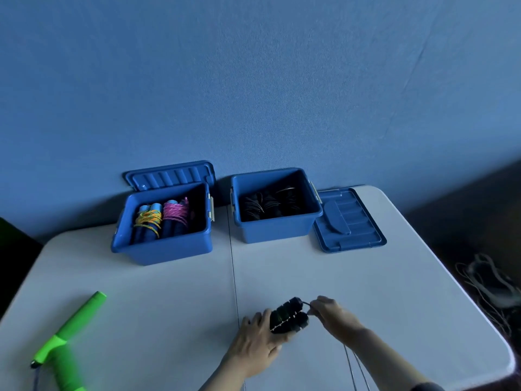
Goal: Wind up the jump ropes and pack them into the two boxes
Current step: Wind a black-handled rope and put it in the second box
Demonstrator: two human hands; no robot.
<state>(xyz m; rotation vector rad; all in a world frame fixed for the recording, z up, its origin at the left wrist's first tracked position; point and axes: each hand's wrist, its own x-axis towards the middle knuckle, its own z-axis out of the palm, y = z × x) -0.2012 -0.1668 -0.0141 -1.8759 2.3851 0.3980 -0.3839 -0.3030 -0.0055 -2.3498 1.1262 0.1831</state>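
Blue wall behind, a pale worktop (169,292) in front. Near the front edge, the left hand (258,338) grips a pair of black handles (289,316), fingers curled around them; just beside, the right hand (334,314) pinches the thin rope (306,303) at the handles' far end. Beyond the handles stand two open blue boxes: the left box (162,246) holds wound coloured ropes (160,217), the right box (277,228) dark ones (267,206). Well left of the handles lie green handles (67,334).

A white table (141,306) stands against a blue wall (253,80).
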